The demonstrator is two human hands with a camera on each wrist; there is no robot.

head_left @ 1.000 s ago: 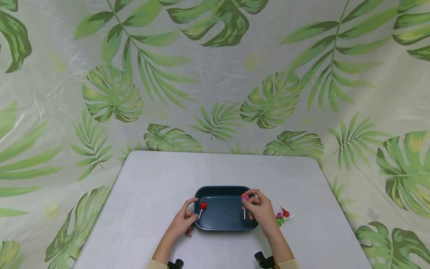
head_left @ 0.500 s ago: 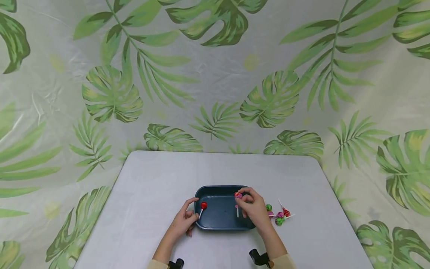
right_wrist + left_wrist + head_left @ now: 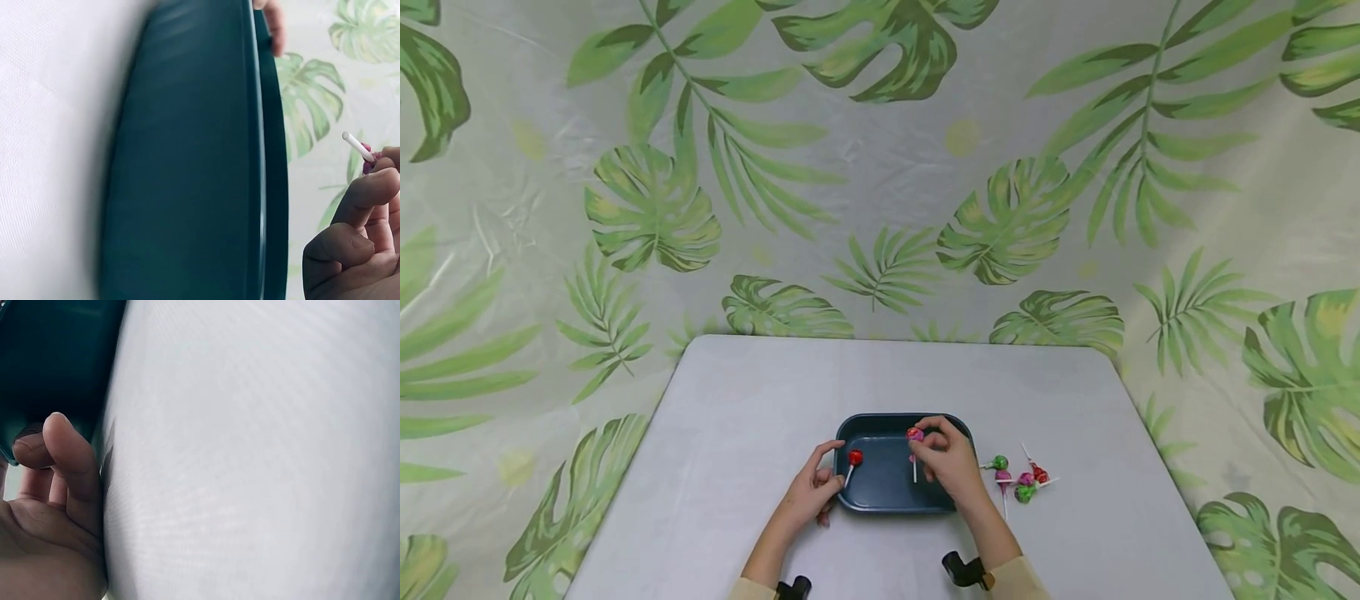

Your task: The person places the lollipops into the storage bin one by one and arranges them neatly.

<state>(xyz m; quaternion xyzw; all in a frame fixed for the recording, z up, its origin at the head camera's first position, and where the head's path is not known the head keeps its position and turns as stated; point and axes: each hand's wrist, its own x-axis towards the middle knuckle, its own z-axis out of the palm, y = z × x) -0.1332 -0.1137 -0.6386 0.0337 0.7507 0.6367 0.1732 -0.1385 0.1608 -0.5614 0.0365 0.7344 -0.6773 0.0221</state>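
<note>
A dark blue rectangular tray (image 3: 880, 492) stands on the table. My left hand (image 3: 811, 492) grips its left end, fingers and thumb at the rim; in the left wrist view these fingers (image 3: 65, 447) are bent at the tray's wall. A red lollipop (image 3: 855, 457) lies inside near that end, its white stick towards me. Over the tray, right of its middle, my right hand (image 3: 951, 462) pinches a red-and-pink wrapped lollipop (image 3: 914, 434), white stick pointing down. From the right wrist, the stick (image 3: 357, 147) shows above the tray's rim, while the candy is mostly hidden by fingers.
Right of the tray, several wrapped lollipops lie loosely together: a green one (image 3: 1000, 462), a purple one (image 3: 1003, 477), a red one (image 3: 1040, 475) and another green one (image 3: 1024, 493). The white table (image 3: 760, 392) ends before a leaf-patterned curtain (image 3: 880, 167).
My right hand has moved left with the pinched lollipop, from the tray's right end towards its middle. Lollipops it had covered are now visible on the table. My left hand has stayed put.
</note>
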